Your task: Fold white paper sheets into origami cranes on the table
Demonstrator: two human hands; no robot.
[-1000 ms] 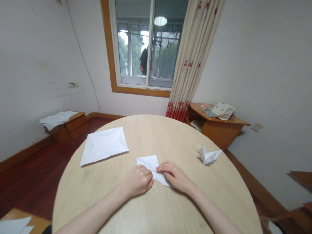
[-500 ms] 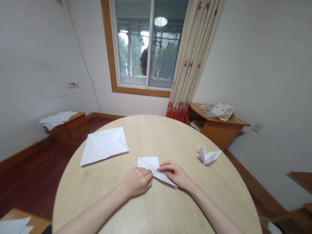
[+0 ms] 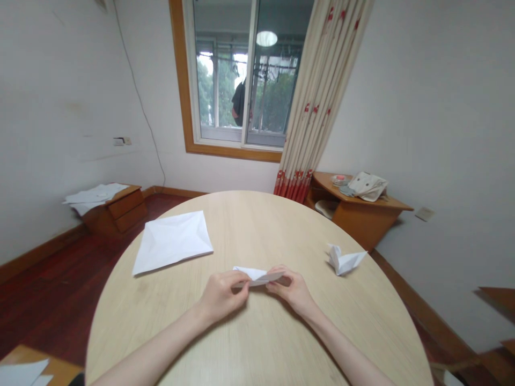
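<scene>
A small folded sheet of white paper (image 3: 254, 275) is pinched between both hands, tilted up above the near middle of the round table (image 3: 265, 230). My left hand (image 3: 223, 294) grips its left end between thumb and fingers. At its right end, my right hand (image 3: 290, 289) pinches it the same way, covering part of that edge. To the right lies a folded white paper figure (image 3: 344, 260) with pointed tips, apart from my hands. A stack of white paper (image 3: 174, 240) rests on the table at the left.
Behind the table on the right, a wooden corner desk (image 3: 358, 214) bears a light-coloured bag (image 3: 367, 185). A low drawer cabinet (image 3: 124, 206) with papers on top stands at the left wall. More white paper (image 3: 24, 373) lies at the bottom left.
The folded paper was lying flat on the table and is now tilted up. My left hand has gone from a fist pressing on it to a pinch; my right hand now pinches its right end.
</scene>
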